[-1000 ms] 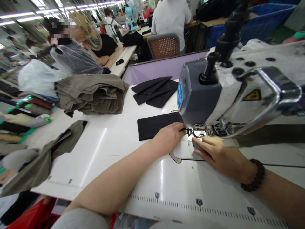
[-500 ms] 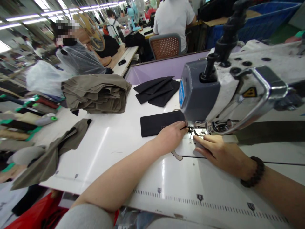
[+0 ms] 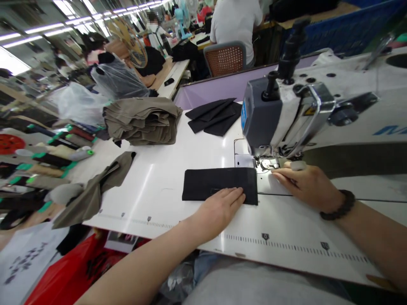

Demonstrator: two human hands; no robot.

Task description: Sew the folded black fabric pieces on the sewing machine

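A flat black cloth piece (image 3: 197, 182) lies on the white table (image 3: 146, 186), left of the sewing machine (image 3: 263, 114). My left hand (image 3: 222, 207) rests on its lower right part, fingers stretched out flat. Beside the needle plate (image 3: 267, 165) is my right hand (image 3: 305, 182), its fingers bent close together near the presser foot; whether something small is between them cannot be made out. The cloth's right edge is left of the needle area, apart from my right hand.
Behind the black piece lie more black pieces (image 3: 216, 116). A brown cloth stack (image 3: 143, 120) sits at the back left, with a loose brown piece (image 3: 117, 173) nearer. Thread cones (image 3: 54, 169) stand far left. A person (image 3: 235, 25) sits beyond the purple partition (image 3: 216, 87).
The black cloth has come away from the needle toward the table's front edge, with my left hand moved onto it. My right hand has shifted slightly right, and the view has turned.
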